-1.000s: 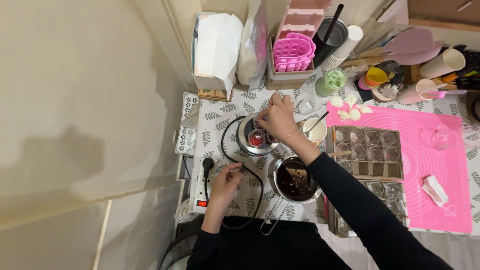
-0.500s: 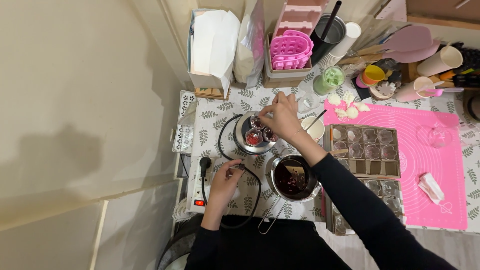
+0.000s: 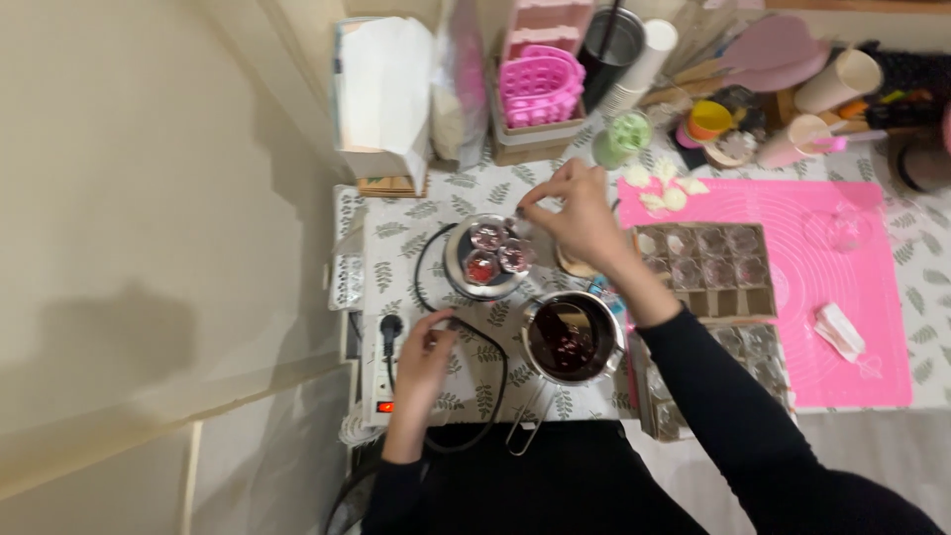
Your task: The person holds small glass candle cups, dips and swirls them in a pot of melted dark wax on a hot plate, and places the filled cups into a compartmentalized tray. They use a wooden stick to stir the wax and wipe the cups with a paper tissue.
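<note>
A round metal warmer plate (image 3: 458, 269) carries three small cups (image 3: 487, 254) with pink and red contents. My right hand (image 3: 580, 216) hovers just right of them, its fingertips pinched together at the plate's far right edge; whether anything is between them is too small to tell. Nearer me, my left hand (image 3: 424, 349) grips the black cable (image 3: 498, 369) beside a white power strip (image 3: 378, 381) with a plug in it. A metal pot (image 3: 572, 337) of dark red liquid stands between my arms, its wire handle towards me.
A cardboard box (image 3: 763, 300) of clear moulds sits right of the pot, on the edge of a pink mat (image 3: 842, 297). Pink moulds (image 3: 540, 87), a white box (image 3: 381, 99), a green cup (image 3: 624, 134), paper cups and spatulas crowd the back. The wall is at the left.
The view has shifted, so everything sits further left and lower in frame. My right hand has lifted off the cups and drawn slightly right. My left hand stays on the cable.
</note>
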